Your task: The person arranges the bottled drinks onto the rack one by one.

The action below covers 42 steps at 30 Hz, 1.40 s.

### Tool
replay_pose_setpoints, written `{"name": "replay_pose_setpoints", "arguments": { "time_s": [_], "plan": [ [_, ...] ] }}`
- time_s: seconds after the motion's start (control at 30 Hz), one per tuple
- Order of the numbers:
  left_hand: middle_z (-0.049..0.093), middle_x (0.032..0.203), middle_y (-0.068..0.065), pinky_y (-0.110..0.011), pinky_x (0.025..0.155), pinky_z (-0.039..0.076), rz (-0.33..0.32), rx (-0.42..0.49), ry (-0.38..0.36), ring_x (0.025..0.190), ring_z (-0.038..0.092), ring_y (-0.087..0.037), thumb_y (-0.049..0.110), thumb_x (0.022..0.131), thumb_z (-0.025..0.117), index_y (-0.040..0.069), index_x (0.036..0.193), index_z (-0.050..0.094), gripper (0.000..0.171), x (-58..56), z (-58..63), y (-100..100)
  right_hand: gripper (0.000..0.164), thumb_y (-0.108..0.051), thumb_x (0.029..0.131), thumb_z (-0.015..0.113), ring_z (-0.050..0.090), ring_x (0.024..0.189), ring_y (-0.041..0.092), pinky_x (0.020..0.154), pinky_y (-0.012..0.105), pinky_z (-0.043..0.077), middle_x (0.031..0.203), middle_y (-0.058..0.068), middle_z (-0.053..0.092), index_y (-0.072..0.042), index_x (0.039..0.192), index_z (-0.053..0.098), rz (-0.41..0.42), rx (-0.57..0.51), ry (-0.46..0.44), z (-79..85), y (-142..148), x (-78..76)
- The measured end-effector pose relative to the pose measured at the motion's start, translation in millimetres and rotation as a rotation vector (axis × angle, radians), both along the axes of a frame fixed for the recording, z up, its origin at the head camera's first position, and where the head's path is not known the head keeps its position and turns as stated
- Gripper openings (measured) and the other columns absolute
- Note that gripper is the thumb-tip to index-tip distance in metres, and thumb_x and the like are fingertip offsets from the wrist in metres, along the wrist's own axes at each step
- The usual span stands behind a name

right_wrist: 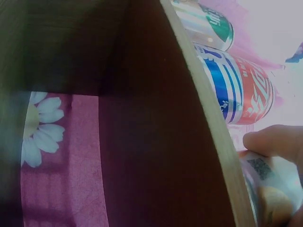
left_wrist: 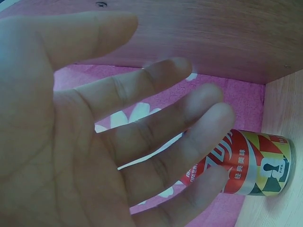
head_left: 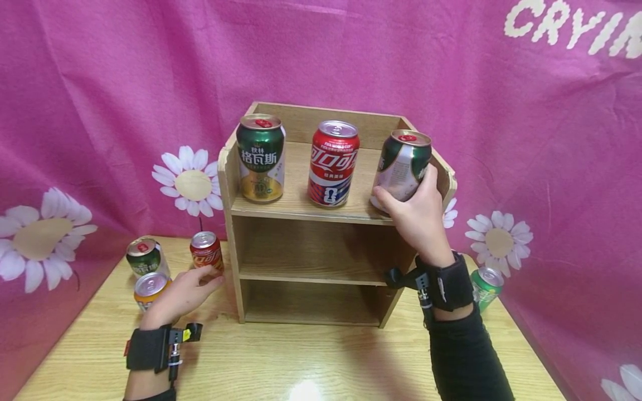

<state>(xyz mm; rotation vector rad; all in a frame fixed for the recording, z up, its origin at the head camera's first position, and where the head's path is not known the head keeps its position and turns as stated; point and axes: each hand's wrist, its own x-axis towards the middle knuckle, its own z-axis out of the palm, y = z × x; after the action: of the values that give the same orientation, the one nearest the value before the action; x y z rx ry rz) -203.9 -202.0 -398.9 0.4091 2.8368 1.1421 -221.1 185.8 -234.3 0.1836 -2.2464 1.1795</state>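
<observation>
My right hand (head_left: 423,214) grips a green and white drink can (head_left: 401,167) at the right end of the wooden shelf unit's (head_left: 311,214) top board. In the right wrist view, the thumb (right_wrist: 272,142) lies against that can (right_wrist: 272,189). A red cola can (head_left: 333,167) stands upright mid-board, and a green and gold can (head_left: 261,161) stands at the left end. Low on the left, my left hand (head_left: 183,292) is beside another red cola can (head_left: 205,249) on the table. Its fingers are spread and loosely bent, holding nothing, in the left wrist view.
Behind the left hand stand a green can (head_left: 142,257) and an orange can (head_left: 150,287). A light green can (head_left: 486,287) is on the table (head_left: 281,362) to the right, partly behind my right wrist. Pink cloth (head_left: 321,50) with daisies hangs behind the unit and along both sides.
</observation>
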Motion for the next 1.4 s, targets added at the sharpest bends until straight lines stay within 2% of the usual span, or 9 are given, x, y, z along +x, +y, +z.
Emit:
{"name": "replay_pose_setpoints", "arguments": {
  "time_s": [0.3, 0.5, 0.63, 0.87, 1.1, 1.4],
  "plan": [
    [0.061, 0.115, -0.019, -0.051, 0.085, 0.046, -0.002, -0.009, 0.01, 0.107, 0.057, -0.034, 0.032, 0.097, 0.052, 0.0, 0.121, 0.057, 0.041, -0.7, 0.8, 0.1, 0.079, -0.037, 0.073, 0.08, 0.055, 0.102, 0.025, 0.088, 0.039, 0.042, 0.114, 0.016, 0.056, 0.001, 0.127, 0.035, -0.083, 0.013, 0.047, -2.1, -3.6, -0.9],
    [0.061, 0.116, -0.019, -0.051, 0.085, 0.046, 0.0, -0.007, -0.006, 0.106, 0.057, -0.033, 0.032, 0.097, 0.052, 0.0, 0.122, 0.057, 0.041, -0.8, 1.0, 0.2, 0.083, -0.039, 0.071, 0.081, 0.054, 0.101, 0.025, 0.088, 0.039, 0.041, 0.114, 0.014, 0.054, -0.002, 0.129, 0.035, -0.121, 0.016, 0.05, -2.0, -5.4, -1.8],
    [0.061, 0.116, -0.02, -0.051, 0.085, 0.046, 0.001, -0.007, -0.004, 0.106, 0.057, -0.034, 0.032, 0.097, 0.052, 0.0, 0.122, 0.057, 0.041, -1.3, 0.2, -0.1, 0.083, -0.038, 0.073, 0.079, 0.053, 0.104, 0.024, 0.09, 0.039, 0.04, 0.117, 0.015, 0.054, -0.002, 0.131, 0.033, -0.097, 0.007, 0.051, -1.7, -4.8, -0.1],
    [0.061, 0.116, -0.02, -0.051, 0.085, 0.046, 0.0, -0.016, 0.008, 0.107, 0.057, -0.034, 0.03, 0.097, 0.052, -0.001, 0.122, 0.057, 0.04, -2.7, -1.0, -0.4, 0.078, -0.026, 0.078, 0.076, 0.053, 0.108, 0.026, 0.092, 0.041, 0.04, 0.12, 0.019, 0.055, 0.0, 0.134, 0.029, -0.027, -0.003, 0.045, -2.7, -1.2, 1.1],
    [0.061, 0.115, -0.02, -0.051, 0.084, 0.046, 0.002, -0.02, -0.002, 0.106, 0.057, -0.034, 0.029, 0.097, 0.052, 0.0, 0.121, 0.057, 0.038, -2.7, -1.5, -0.3, 0.078, -0.026, 0.078, 0.076, 0.054, 0.107, 0.026, 0.091, 0.041, 0.041, 0.119, 0.019, 0.055, -0.001, 0.135, 0.029, -0.037, 0.001, 0.037, -2.6, -2.2, 1.3],
    [0.06, 0.117, -0.021, -0.051, 0.085, 0.046, 0.006, -0.016, -0.008, 0.108, 0.056, -0.035, 0.029, 0.097, 0.053, -0.001, 0.123, 0.056, 0.039, -1.9, -1.5, -0.1, 0.082, -0.036, 0.075, 0.078, 0.053, 0.105, 0.025, 0.092, 0.04, 0.04, 0.119, 0.017, 0.054, -0.001, 0.132, 0.032, -0.073, 0.011, 0.036, -1.7, -4.9, 0.3]
  ]
}}
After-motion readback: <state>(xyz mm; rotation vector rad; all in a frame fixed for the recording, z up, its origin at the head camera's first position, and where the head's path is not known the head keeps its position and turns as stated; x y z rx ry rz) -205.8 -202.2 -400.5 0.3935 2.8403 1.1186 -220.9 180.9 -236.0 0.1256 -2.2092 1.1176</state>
